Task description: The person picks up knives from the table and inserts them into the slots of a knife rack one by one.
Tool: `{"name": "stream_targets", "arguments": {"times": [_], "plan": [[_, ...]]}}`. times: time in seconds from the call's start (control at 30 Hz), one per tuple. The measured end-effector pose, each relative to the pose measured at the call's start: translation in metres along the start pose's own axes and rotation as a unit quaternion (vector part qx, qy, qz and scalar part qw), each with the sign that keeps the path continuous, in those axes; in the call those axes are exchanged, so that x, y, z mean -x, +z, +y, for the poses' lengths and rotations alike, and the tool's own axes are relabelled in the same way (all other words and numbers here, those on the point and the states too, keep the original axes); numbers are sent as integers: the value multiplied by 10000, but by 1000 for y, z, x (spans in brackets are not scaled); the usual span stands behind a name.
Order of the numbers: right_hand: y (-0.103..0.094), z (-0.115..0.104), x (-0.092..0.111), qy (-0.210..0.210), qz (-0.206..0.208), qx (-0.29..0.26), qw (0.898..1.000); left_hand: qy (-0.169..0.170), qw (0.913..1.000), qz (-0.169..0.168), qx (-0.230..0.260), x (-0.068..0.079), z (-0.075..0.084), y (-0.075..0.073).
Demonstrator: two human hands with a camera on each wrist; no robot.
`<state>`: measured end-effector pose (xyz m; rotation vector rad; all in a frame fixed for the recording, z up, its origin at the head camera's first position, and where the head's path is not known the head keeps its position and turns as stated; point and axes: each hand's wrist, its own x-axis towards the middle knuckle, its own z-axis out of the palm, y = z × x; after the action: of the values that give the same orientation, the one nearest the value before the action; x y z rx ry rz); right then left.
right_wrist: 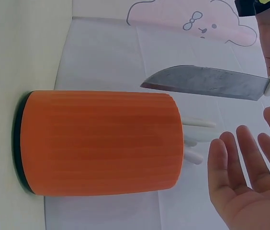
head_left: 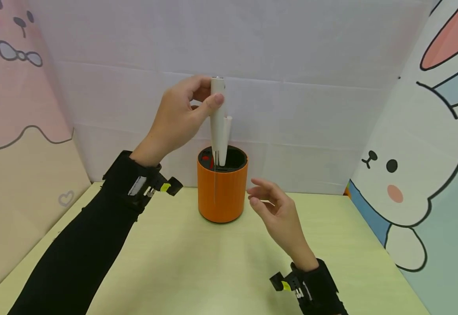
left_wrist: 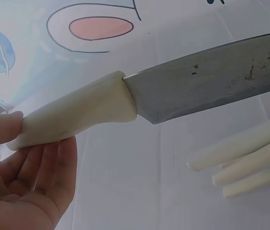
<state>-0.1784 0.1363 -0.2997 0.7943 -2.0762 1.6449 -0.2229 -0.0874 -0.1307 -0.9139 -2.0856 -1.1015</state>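
My left hand (head_left: 181,116) pinches the end of a kitchen knife's white handle (left_wrist: 82,108) between thumb and fingers. The blade (left_wrist: 211,74) is broad, grey and marked with dark spots. It points down, edge-on in the head view, outside the orange knife holder (head_left: 222,197) and on its near side. More white handles (left_wrist: 250,155) stick out of the holder's top. My right hand (head_left: 277,214) is raised just right of the holder, fingers loosely bent and holding nothing. In the right wrist view the knife blade (right_wrist: 211,81) passes alongside the holder's upper part, apparently apart from it.
The holder stands on a pale yellow table (head_left: 166,262), close to a white backdrop (head_left: 311,109). Side panels with cartoon drawings (head_left: 414,175) stand left and right. Inside the holder's dark top a red piece (head_left: 206,158) shows at the left.
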Motion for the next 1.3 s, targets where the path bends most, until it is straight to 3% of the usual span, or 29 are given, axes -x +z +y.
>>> {"name": "stream_targets", "arguments": {"times": [0.2, 0.53, 0.83, 0.97, 1.3], "plan": [[-1, 1, 1, 4, -13, 41, 10000, 156, 9995, 123, -235, -26, -27, -6], [0, 1, 2, 110, 18, 91, 9999, 85, 9984, 249, -493, -52, -29, -16], [1, 0, 1, 99, 19, 95, 9999, 193, 9971, 335, -662, -60, -26, -19], [1, 2, 1, 52, 29, 92, 9999, 283, 9967, 334, -680, -60, -35, -15], [1, 2, 0, 2, 40, 45, 10000, 35, 9978, 185, -629, -52, -60, -5]]}}
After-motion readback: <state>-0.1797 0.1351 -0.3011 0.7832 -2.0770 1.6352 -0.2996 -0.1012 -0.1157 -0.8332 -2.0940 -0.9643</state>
